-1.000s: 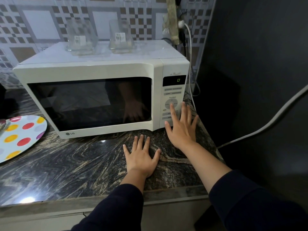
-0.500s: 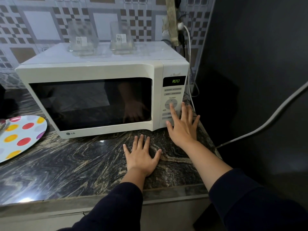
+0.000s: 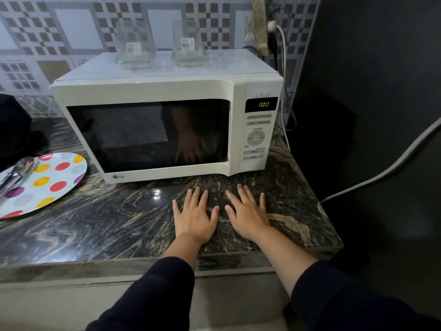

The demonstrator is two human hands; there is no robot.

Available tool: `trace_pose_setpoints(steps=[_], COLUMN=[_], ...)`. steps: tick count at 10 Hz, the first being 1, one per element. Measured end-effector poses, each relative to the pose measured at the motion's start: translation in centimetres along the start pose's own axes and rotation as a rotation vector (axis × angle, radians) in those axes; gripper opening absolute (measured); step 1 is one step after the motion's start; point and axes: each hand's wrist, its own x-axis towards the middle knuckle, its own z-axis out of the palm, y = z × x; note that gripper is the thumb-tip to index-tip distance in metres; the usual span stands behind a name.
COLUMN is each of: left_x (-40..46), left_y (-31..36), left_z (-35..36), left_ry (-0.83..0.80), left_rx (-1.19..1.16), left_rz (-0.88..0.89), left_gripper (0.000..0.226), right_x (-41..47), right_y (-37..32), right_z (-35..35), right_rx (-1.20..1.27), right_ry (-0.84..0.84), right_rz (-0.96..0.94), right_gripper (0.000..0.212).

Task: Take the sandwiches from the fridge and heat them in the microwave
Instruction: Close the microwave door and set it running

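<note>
A white microwave [image 3: 148, 91] stands on the dark marble counter [image 3: 107, 223] with its door closed. Its dark window shows only reflections, so no sandwiches are visible. The green display [image 3: 263, 104] reads 100. My left hand [image 3: 194, 216] lies flat on the counter in front of the microwave, fingers spread and straight. Beside it, my right hand [image 3: 248, 213] also rests flat on the stone, below the control panel [image 3: 256, 137], holding nothing.
A polka-dot plate [image 3: 47, 185] with metal tongs [image 3: 14, 174] on it sits at the left. Two clear glass containers [image 3: 136, 46] stand on the microwave's top. A white cable [image 3: 284, 68] hangs behind the microwave; a dark wall and grey pipe [image 3: 391, 168] stand to the right.
My right hand has left the control panel buttons and come down flat on the counter beside my left hand. The display went from 0 to 100.
</note>
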Motion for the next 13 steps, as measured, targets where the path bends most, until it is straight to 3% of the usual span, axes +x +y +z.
trace_pose_setpoints(steps=[3,13], left_x=[-0.06,-0.07], left_y=[-0.24,-0.28], left_z=[0.09,0.13], left_ry=[0.020,0.039], left_rx=[-0.004,-0.019], left_rz=[-0.003,-0.006], left_gripper=[0.065,0.064], right_x=[0.01,-0.09], right_y=[0.40,0.62], right_z=[0.81,0.76], right_rx=[-0.009,-0.019], right_ry=[0.067,0.049], right_rz=[-0.007,-0.023], right_gripper=[0.052,0.052])
